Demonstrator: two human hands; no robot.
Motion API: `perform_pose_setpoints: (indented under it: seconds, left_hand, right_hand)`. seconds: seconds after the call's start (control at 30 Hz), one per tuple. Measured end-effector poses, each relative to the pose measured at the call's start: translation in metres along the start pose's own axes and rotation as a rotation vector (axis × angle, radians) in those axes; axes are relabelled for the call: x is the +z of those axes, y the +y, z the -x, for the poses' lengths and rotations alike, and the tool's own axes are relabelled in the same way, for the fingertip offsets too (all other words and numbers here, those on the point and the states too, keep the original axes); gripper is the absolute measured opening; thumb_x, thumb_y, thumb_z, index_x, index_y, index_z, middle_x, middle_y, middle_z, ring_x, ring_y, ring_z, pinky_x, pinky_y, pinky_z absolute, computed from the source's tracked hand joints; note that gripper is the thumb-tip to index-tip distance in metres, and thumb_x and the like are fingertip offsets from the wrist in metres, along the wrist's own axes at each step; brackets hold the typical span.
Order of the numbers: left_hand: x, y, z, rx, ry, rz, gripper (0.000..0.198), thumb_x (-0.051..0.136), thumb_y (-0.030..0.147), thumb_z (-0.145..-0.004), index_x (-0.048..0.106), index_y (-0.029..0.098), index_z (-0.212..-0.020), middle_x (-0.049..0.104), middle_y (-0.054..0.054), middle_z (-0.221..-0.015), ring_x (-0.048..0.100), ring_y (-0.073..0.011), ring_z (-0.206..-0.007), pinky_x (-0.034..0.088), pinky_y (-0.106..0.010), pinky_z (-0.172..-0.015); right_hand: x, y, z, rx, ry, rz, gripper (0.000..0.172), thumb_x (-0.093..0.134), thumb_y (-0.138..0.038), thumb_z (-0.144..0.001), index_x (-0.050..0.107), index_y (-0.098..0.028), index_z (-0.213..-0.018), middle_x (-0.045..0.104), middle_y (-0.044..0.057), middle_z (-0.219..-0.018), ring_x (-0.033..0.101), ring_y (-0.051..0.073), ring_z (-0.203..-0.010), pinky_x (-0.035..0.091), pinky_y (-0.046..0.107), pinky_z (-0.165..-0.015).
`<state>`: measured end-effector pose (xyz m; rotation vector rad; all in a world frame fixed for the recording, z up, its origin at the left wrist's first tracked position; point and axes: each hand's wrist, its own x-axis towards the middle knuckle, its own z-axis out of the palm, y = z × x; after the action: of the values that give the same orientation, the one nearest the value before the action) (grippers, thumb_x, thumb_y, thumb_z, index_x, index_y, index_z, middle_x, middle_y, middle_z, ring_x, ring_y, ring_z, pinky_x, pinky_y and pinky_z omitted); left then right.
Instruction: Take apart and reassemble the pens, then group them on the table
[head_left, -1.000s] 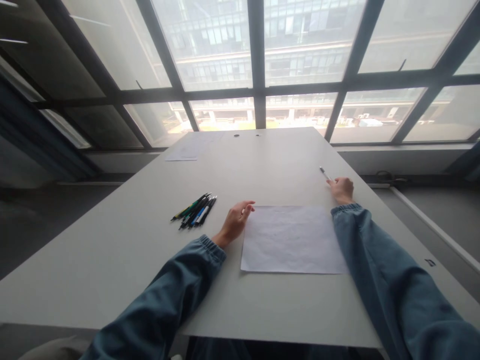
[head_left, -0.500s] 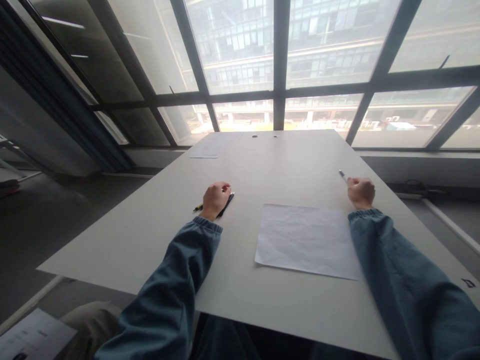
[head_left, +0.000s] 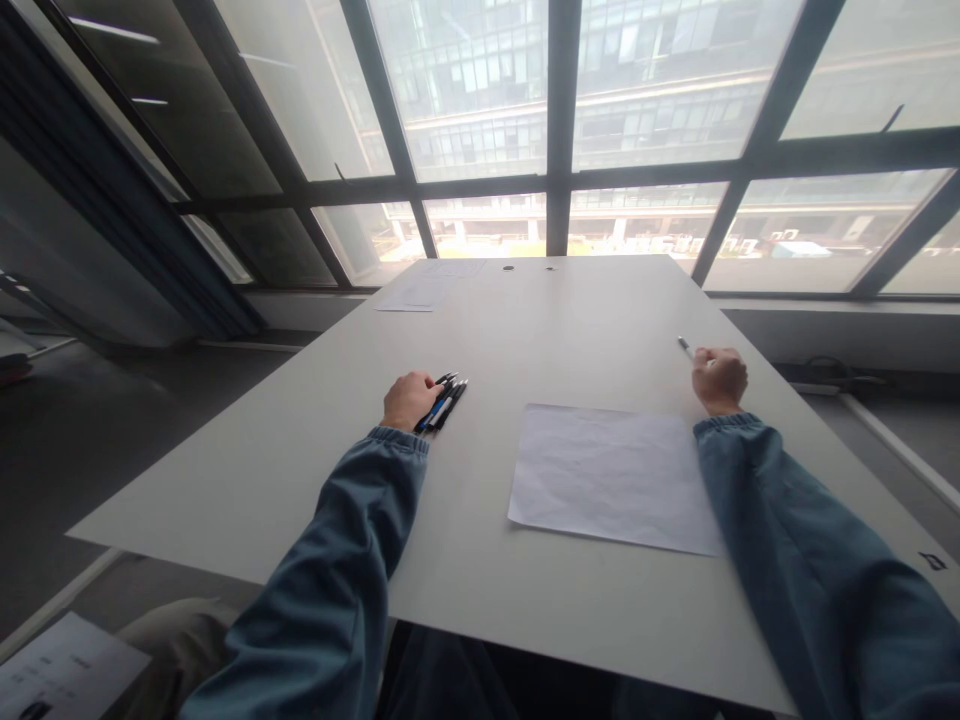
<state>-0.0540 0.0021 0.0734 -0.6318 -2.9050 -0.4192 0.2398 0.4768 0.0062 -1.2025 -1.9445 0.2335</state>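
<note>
My left hand point(head_left: 407, 399) rests on the white table point(head_left: 577, 320) with its fingers curled over a bunch of pens point(head_left: 444, 396), whose tips stick out to its right. My right hand point(head_left: 720, 379) is closed round a single pen point(head_left: 686, 347) that points away to the upper left. Between my two hands lies a white sheet of paper point(head_left: 611, 478), flat on the table. Both arms wear blue sleeves.
Another sheet of paper point(head_left: 420, 292) lies at the far left corner of the table, near two small round holes point(head_left: 509, 268). Large windows stand behind the table. A printed sheet point(head_left: 64, 670) lies on the floor at the lower left.
My left hand went from the paper's left edge over to the bunch of pens and closed over them. My right hand kept its pen and stayed put. My head turned left.
</note>
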Motion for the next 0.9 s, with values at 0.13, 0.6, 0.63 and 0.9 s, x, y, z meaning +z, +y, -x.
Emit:
perform_pose_setpoints:
  seconds: [0.13, 0.6, 0.63, 0.9]
  left_hand:
    - [0.007, -0.003, -0.003, 0.018, 0.032, -0.018, 0.025, 0.068, 0.045, -0.078, 0.078, 0.022, -0.078, 0.075, -0.013, -0.078, 0.067, -0.0252, -0.071, 0.048, -0.030, -0.061]
    - [-0.043, 0.039, 0.022, 0.289, 0.440, 0.545, 0.030, 0.063, 0.045, -0.089, 0.071, 0.017, -0.093, 0.072, -0.007, -0.083, 0.063, -0.0188, -0.073, 0.051, -0.031, -0.073]
    - [-0.043, 0.048, 0.028, 0.290, 0.425, 0.675, 0.033, 0.062, 0.048, -0.090, 0.070, 0.016, -0.094, 0.071, -0.006, -0.081, 0.063, -0.0173, -0.070, 0.051, -0.029, -0.069]
    - [0.001, 0.100, 0.065, 0.316, 0.120, 1.265, 0.034, 0.060, 0.052, -0.091, 0.056, 0.017, -0.092, 0.068, -0.004, -0.072, 0.063, -0.0145, -0.063, 0.050, -0.028, -0.061]
  right_hand:
    - [-0.001, -0.002, 0.000, -0.010, -0.012, -0.013, 0.037, 0.046, -0.033, -0.092, 0.075, -0.010, -0.094, 0.069, 0.019, -0.106, 0.061, 0.027, -0.090, 0.046, 0.039, -0.083]
    - [-0.013, -0.026, -0.004, -0.052, 0.043, -0.197, 0.037, 0.043, -0.028, -0.091, 0.075, -0.010, -0.091, 0.071, 0.017, -0.095, 0.061, 0.024, -0.085, 0.048, 0.038, -0.082]
    - [-0.017, -0.035, -0.004, -0.062, 0.049, -0.257, 0.038, 0.042, -0.028, -0.091, 0.075, -0.010, -0.091, 0.071, 0.016, -0.095, 0.062, 0.024, -0.085, 0.048, 0.037, -0.083]
    - [-0.070, -0.140, 0.064, -0.147, -0.451, -0.833, 0.035, 0.054, -0.041, -0.090, 0.074, -0.013, -0.093, 0.071, 0.007, -0.076, 0.060, 0.015, -0.063, 0.047, 0.027, -0.057]
